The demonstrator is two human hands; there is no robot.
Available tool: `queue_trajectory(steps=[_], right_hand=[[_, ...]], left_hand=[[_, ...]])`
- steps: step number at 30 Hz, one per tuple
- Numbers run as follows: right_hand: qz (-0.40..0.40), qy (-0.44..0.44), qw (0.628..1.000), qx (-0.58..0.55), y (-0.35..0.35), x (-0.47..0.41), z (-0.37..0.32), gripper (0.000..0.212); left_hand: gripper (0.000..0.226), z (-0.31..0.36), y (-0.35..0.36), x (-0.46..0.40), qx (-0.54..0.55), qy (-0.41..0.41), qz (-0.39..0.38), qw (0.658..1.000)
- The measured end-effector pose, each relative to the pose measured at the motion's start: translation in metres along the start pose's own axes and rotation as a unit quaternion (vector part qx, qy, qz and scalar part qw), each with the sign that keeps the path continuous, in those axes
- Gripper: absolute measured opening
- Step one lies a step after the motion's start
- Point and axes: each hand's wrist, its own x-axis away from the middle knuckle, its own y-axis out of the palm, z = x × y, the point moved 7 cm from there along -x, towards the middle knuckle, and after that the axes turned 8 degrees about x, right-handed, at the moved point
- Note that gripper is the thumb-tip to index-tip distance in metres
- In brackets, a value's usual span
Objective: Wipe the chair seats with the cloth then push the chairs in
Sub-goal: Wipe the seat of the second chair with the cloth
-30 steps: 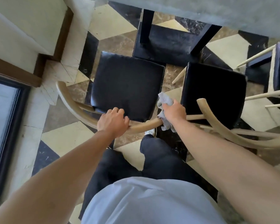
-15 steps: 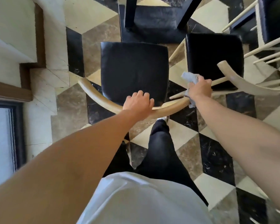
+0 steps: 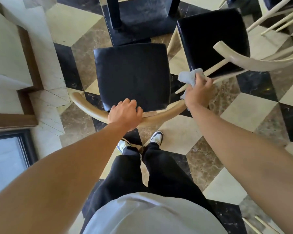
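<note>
Head view looks straight down on a chair with a square black padded seat and a curved pale wooden backrest rail, standing directly ahead of the person on a checkered marble floor. The rail runs left to right across the view, nearest the body, and the seat stretches away from it toward the dark table base at the top of the frame. That is the way a push would have to go: forward, away from the feet, along the seat's front-to-back line.

The left hand is clenched over the middle of the rail, knuckles up, fingers curled over its far edge, arm nearly straight. The right hand sits at the rail's right end and grips a crumpled grey cloth, which bunches out above the fingers; whether this hand also clasps the rail or a spindle beneath it I cannot tell. A second chair, with a black seat and a cream curved backrest, stands just beside the first on the right, angled, its pale spindles reaching toward the cloth hand.

Both hands lie about equally close to the first chair's rail, left centred, right at the end. The near seat looks already wiped, and the pushing-in appears to be the step in hand.
</note>
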Motion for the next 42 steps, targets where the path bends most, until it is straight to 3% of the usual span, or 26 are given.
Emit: queue_trajectory(steps=[5, 12, 20, 23, 29, 35, 39, 42], right_hand=[[0.011, -0.001, 0.999, -0.036, -0.003, 0.013, 0.005, 0.055], [-0.002, 0.011, 0.998, -0.060, 0.002, 0.040, 0.004, 0.052], [-0.011, -0.034, 0.999, 0.015, 0.009, 0.095, -0.010, 0.060], [-0.015, -0.062, 0.997, 0.034, 0.012, 0.120, -0.019, 0.060], [-0.029, -0.090, 0.993, 0.070, 0.012, 0.150, -0.038, 0.068], [-0.026, -0.237, 0.957, 0.163, 0.007, 0.175, -0.067, 0.094], [-0.032, -0.363, 0.909, 0.201, 0.010, 0.190, -0.095, 0.094], [-0.065, -0.403, 0.881, 0.238, 0.019, 0.194, -0.119, 0.085]], left_hand=[[0.039, -0.001, 0.000, -0.001, -0.014, -0.010, 0.011, 1.000], [0.041, 0.001, 0.003, -0.002, -0.007, -0.010, 0.012, 1.000], [0.042, -0.004, 0.003, -0.005, 0.071, 0.013, -0.008, 0.997], [0.034, -0.011, -0.010, 0.000, 0.094, 0.044, 0.023, 0.994], [0.035, -0.082, -0.043, 0.017, 0.009, 0.046, 0.126, 0.991], [0.051, -0.139, -0.052, 0.032, -0.011, -0.014, 0.163, 0.986], [0.052, -0.143, -0.055, 0.038, 0.025, -0.029, 0.177, 0.984], [0.050, -0.151, -0.056, 0.044, 0.055, -0.064, 0.187, 0.979]])
